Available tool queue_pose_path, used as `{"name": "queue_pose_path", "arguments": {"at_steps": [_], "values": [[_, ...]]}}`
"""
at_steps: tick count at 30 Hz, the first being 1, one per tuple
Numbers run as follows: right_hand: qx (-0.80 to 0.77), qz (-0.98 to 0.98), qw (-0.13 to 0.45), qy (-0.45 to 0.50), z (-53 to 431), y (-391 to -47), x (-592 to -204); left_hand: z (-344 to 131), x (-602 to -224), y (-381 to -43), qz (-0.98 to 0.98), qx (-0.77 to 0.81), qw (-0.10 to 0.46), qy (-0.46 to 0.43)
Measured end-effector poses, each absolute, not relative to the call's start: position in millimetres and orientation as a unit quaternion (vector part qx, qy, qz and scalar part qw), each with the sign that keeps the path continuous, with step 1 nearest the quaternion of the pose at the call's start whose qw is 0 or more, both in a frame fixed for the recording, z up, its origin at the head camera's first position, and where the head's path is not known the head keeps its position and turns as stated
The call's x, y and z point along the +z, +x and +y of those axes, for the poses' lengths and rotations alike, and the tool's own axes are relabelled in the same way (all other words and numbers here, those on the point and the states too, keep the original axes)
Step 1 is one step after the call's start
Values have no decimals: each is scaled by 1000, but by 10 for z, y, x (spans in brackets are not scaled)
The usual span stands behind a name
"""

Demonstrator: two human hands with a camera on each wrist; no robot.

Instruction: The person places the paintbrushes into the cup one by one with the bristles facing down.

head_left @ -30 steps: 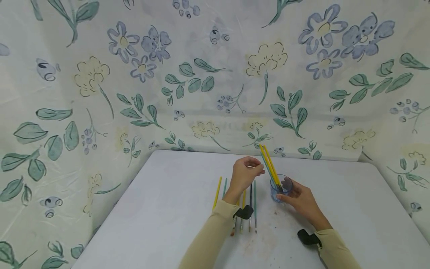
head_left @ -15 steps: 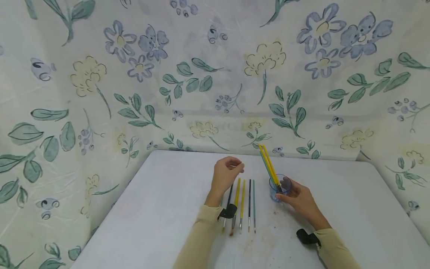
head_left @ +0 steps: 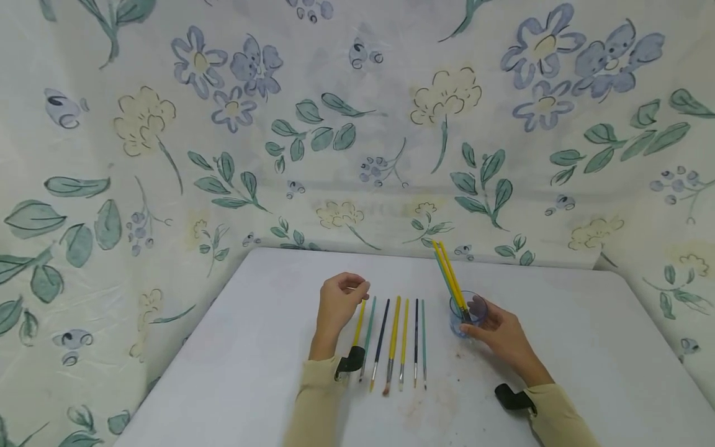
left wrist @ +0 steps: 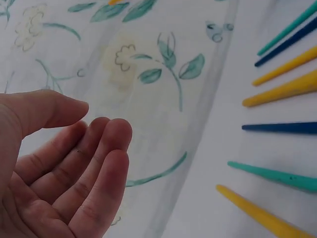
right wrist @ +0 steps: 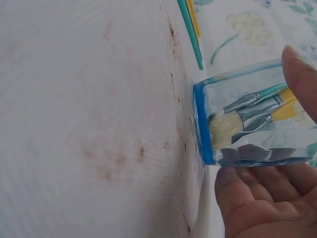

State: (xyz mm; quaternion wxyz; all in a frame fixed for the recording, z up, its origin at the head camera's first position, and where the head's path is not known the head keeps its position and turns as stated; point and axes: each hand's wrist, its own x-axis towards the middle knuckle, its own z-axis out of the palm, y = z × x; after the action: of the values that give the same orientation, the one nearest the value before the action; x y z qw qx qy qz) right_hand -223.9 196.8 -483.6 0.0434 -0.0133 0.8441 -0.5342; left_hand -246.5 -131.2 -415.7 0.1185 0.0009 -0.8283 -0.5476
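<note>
My right hand grips a clear drinking glass with a blue-tinted base, thumb on one side and fingers on the other. A few paintbrushes with yellow and teal handles lean inside it, bristles down; one wide pale bristle head shows through the wall. My left hand hovers near the far end of the leftmost yellow paintbrush, its fingers loosely curled around nothing. To its right, several paintbrushes lie in a row, bristles toward me, including a thick yellow paintbrush and a teal paintbrush.
The white table carries brownish smudges between the row and my right sleeve. Behind it rises a floral-patterned cloth, also along the left side. Black wrist cameras sit on both cuffs.
My left hand has moved left from beside the glass, across the row, to its left end, uncovering the brushes it hid. My right hand and the glass have stayed in place.
</note>
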Motion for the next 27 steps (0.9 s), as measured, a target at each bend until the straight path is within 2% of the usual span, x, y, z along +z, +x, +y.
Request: {"name": "queue_pose_path", "arguments": {"at_steps": [6,18,27], "values": [[-543,838,49,-9,1967,-2228,-4827,-1399,-4261,-2493,-866,-486,114,31],[-528,848,50,-3,1967,-2236,-4829,-1461,-4351,-2534,-920,-383,51,69],[-532,845,50,-9,1968,-2227,-4819,-1451,-4441,-2516,-926,-367,9,87]]}}
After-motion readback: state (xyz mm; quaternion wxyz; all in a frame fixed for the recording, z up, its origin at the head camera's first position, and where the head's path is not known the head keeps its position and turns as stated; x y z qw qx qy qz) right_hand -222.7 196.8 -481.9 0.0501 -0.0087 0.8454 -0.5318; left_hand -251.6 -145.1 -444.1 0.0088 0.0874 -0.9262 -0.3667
